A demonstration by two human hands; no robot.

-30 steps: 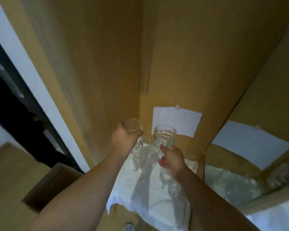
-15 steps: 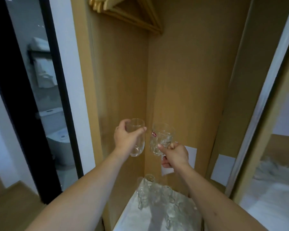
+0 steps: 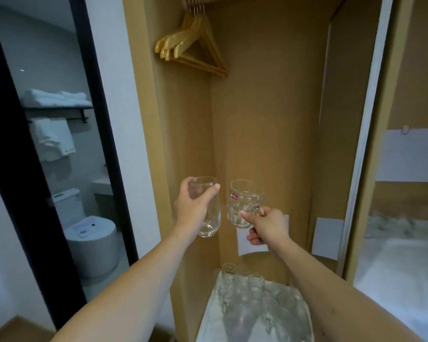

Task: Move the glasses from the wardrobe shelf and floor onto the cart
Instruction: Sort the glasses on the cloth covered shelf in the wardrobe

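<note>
Wood-panelled wardrobe (image 3: 262, 144), hangers (image 3: 195, 43) at top; bathroom doorway at left. Left hand (image 3: 194, 208) grips smooth tumbler (image 3: 208, 211), right hand (image 3: 267, 225) grips patterned mug (image 3: 242, 206), both raised mid-wardrobe. More glasses (image 3: 255, 294) cluster at the white-clothed shelf's (image 3: 208, 324) back edge.

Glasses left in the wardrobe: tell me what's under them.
The cluster of glasses stands on a white cloth inside the wardrobe. The surface beneath that cloth is covered, so it cannot be seen.

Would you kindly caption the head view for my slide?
Left hand grips a smooth glass, right hand a patterned mug, inside the wardrobe.
</note>
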